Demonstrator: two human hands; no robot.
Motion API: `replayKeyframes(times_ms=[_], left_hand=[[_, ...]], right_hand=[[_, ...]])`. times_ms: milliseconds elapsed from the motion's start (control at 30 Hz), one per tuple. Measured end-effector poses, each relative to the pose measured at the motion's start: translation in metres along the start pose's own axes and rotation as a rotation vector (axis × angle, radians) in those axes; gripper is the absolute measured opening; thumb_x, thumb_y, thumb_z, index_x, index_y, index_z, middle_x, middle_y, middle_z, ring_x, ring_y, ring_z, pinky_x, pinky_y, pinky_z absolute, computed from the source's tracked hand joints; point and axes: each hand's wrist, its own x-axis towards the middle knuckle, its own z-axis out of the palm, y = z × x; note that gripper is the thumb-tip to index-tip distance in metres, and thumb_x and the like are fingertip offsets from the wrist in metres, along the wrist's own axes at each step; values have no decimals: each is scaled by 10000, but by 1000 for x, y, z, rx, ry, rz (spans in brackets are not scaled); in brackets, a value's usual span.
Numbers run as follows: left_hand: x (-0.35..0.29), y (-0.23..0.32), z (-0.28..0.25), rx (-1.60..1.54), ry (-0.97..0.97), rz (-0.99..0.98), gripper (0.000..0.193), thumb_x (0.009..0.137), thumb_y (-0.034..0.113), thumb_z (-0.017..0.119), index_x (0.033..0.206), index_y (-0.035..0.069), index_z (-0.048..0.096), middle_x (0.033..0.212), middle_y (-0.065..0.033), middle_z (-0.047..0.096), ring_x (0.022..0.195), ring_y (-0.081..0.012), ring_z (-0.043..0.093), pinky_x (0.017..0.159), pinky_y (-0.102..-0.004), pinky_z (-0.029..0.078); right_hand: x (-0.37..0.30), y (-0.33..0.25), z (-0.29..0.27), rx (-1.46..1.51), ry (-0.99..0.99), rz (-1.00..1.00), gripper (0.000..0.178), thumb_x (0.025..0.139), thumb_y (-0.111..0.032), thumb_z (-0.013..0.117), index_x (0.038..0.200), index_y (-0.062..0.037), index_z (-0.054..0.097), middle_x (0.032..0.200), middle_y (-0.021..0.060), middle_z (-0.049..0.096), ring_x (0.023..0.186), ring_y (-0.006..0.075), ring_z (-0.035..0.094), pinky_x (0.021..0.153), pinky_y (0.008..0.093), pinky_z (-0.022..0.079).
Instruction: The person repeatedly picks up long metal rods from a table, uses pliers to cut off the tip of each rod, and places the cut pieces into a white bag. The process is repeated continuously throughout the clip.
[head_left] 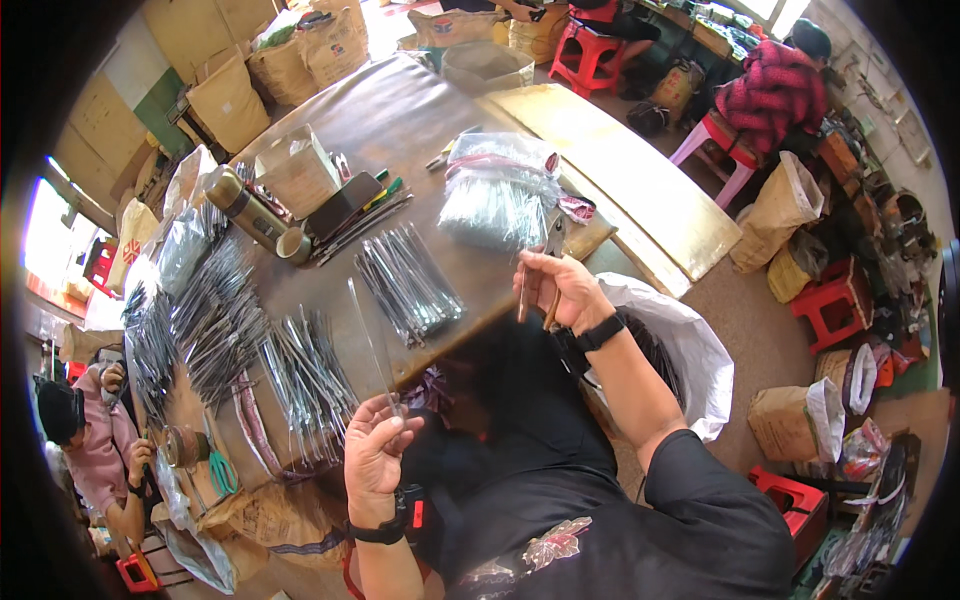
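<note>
Across the cluttered counter [400,110], I'm pinching a thin clear strip [368,335] in my closed left hand [378,450], its length slanting up-left; my right hand [560,290] is gripping scissors [535,285].

- Brown table [400,120], centre frame
- Red plastic stool [835,300], right edge
- Green-handled scissors [222,472], lower left
- Red-and-black checked jacket [775,90], upper right
- Black wristband [600,332], centre

free: bare tabletop [400,120] far side | blocked: rod bundles [405,270], flask [245,205], plastic bag [495,195]
</note>
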Motion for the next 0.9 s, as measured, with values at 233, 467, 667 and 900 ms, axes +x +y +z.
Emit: replayKeyframes(times_ms=[233, 467, 667, 900], left_hand=[[-1, -14, 20, 47, -51, -62, 255, 791, -34, 670, 1019, 27, 573, 893, -73, 642, 818, -264, 691, 655, -255, 584], [-9, -14, 27, 96, -85, -6, 185, 825, -48, 645, 967, 25, 551, 875, -76, 635, 812, -250, 693, 712, -302, 594], [-11, -18, 27, 132, -80, 55, 172, 838, -26, 644, 965, 32, 543, 879, -74, 641, 804, -224, 688, 725, -299, 584], [-10, -21, 29, 166, -118, 150, 147, 818, -33, 673, 935, 9, 595, 861, -96, 677, 777, -201, 690, 706, -290, 577]], right_hand=[[-54, 35, 54, -245, -180, -55, 165, 855, -45, 654, 952, -45, 519, 809, 125, 650, 703, 220, 661, 646, 339, 548], [-75, 66, 80, -306, -169, -174, 139, 871, -34, 649, 945, -24, 532, 817, 135, 666, 717, 207, 675, 581, 309, 551], [-85, 80, 83, -462, -157, -286, 131, 873, -57, 665, 930, -9, 558, 827, 111, 674, 725, 173, 676, 531, 262, 533], [-88, 93, 82, -557, -202, -235, 102, 843, -22, 681, 901, 10, 604, 779, 91, 676, 647, 123, 634, 555, 236, 500]])
